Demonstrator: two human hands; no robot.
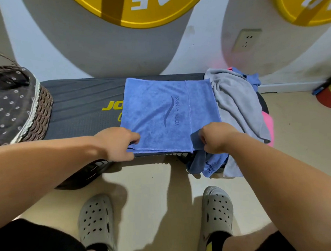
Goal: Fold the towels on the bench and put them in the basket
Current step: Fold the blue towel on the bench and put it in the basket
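Note:
A blue towel [160, 110] printed with "YOGA FITNESS" lies folded flat across the black bench [83, 102]. My left hand [117, 143] pinches its near left corner at the bench's front edge. My right hand [217, 138] grips its near right corner, where loose blue cloth hangs down over the edge. A grey towel [236, 100] lies crumpled at the bench's right end, with pink cloth [268, 122] and more blue cloth [252, 78] under and behind it. The woven basket [43, 112], lined with dark flowered fabric, stands at the bench's left end.
The wall with a socket [246, 39] runs right behind the bench. A red and blue object [330, 95] sits on the floor at the far right. My feet in grey clogs [96, 221] stand on the beige floor in front of the bench.

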